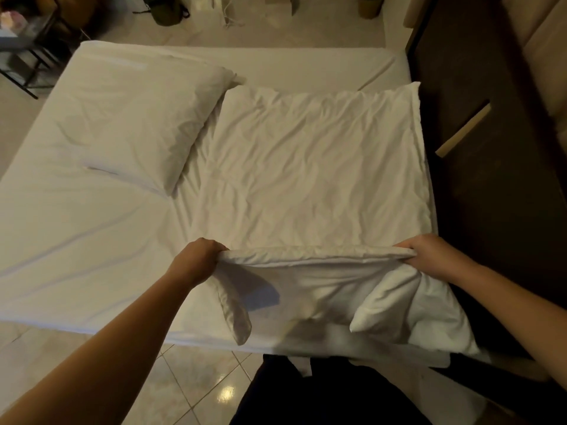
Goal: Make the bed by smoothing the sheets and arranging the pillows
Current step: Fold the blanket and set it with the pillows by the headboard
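A white bed point(76, 240) with a fitted sheet fills the view. A wrinkled white duvet point(313, 167) lies folded over the bed's right half, and its near part is doubled back towards me. My left hand point(196, 259) grips the left end of that fold. The right end of the fold is held by my right hand point(429, 256). Loose corners of the duvet hang below both hands over the bed's near edge. One white pillow point(132, 124) lies at an angle on the left half of the bed, its right corner beside the duvet.
A dark wooden headboard or cabinet point(491, 179) runs along the bed's right side. Tiled floor point(190, 378) lies between me and the bed. A black metal rack point(33, 56) stands at the far left, and bags sit on the floor beyond the bed.
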Action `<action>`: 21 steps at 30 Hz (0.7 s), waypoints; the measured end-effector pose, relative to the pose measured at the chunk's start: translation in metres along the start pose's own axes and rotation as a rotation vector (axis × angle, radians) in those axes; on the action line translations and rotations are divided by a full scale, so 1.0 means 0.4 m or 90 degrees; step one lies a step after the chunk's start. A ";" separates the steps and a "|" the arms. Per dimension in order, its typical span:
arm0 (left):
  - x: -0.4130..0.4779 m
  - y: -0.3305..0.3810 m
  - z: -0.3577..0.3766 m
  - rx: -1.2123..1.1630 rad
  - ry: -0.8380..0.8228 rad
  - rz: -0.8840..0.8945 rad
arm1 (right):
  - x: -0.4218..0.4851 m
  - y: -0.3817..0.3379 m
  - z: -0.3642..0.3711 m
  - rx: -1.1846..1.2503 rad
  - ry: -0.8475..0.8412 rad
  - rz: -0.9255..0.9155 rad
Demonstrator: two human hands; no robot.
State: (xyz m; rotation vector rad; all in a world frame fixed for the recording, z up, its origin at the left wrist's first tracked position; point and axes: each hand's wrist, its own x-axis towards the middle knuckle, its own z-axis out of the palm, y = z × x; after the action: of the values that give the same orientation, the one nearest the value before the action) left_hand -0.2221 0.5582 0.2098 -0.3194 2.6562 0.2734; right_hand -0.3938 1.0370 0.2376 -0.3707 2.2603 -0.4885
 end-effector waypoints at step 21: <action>0.930 0.013 -0.560 -0.173 0.181 -0.010 | 0.684 -0.185 -0.635 -0.193 0.315 0.074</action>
State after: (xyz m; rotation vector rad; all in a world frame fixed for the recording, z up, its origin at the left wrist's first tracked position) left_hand -0.6395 0.4424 0.2384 -0.4975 2.8942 0.6302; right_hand -0.7546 0.9176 0.2557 -0.2869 2.8312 -0.1839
